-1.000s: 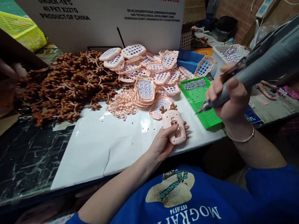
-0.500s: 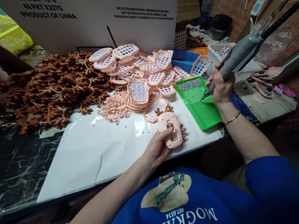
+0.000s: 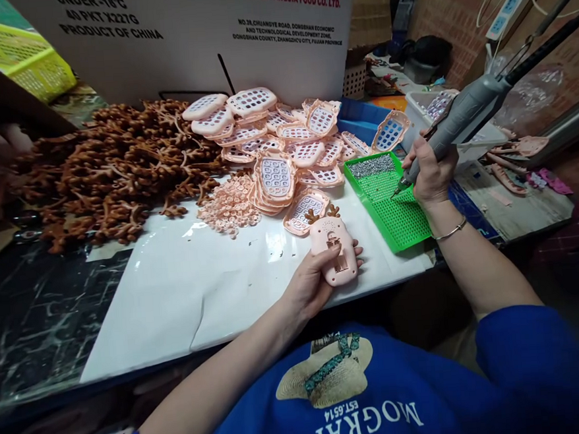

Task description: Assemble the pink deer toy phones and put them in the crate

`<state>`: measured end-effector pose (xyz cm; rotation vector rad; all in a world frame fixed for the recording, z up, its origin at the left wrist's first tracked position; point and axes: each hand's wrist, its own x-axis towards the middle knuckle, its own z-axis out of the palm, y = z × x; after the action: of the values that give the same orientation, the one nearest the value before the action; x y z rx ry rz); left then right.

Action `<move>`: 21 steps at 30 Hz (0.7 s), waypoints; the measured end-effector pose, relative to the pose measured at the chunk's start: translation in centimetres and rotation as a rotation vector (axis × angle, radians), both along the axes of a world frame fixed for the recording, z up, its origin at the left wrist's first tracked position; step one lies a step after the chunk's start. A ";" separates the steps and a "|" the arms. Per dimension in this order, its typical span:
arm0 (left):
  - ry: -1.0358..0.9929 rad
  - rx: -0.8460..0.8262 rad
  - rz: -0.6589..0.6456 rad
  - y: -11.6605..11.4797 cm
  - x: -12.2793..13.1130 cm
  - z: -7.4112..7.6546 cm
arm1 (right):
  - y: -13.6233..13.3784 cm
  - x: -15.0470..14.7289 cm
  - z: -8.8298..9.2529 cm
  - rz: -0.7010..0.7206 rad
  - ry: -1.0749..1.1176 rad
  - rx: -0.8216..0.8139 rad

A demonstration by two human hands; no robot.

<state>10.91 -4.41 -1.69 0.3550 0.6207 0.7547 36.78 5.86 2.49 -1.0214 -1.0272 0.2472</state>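
Note:
My left hand is wrapped round a pink toy phone shell with brown antlers at its top. Its back faces up, and my thumb lies by the open battery compartment. My right hand grips a grey electric screwdriver, whose bit points down over a green perforated screw tray. Small silver screws are heaped at the tray's far end. Just beyond the held shell lies a pink front shell with keypad holes.
Brown antler pieces form a big pile at left, beside small pink rings and stacked pink shells. A white carton stands behind. Another person's hand shows at far left. A white bin is at right.
The view has shifted slightly, so the table things sit a little further right. Both hands keep their holds; the screwdriver tip stays over the green tray.

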 end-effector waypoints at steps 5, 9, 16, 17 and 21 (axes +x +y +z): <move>-0.047 -0.036 0.010 0.1 0.2 -0.3 | -2.6 -2.6 3.5 0.117 0.051 0.041; -0.070 -0.092 0.017 0.2 0.4 -0.1 | -7.2 -7.5 6.1 0.396 0.213 0.077; -0.126 -0.096 0.066 0.0 0.8 0.0 | -12.3 -13.6 4.6 0.779 0.148 0.057; -0.131 -0.091 0.063 0.0 0.7 0.1 | -12.4 -13.8 4.2 0.791 0.142 0.046; -0.132 -0.078 0.058 -0.1 0.7 0.1 | -12.2 -14.1 3.1 0.818 0.149 -0.020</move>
<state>11.62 -4.49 -1.57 0.2141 0.5362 0.8003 22.64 -6.33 5.55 -0.5402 -1.2634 0.9863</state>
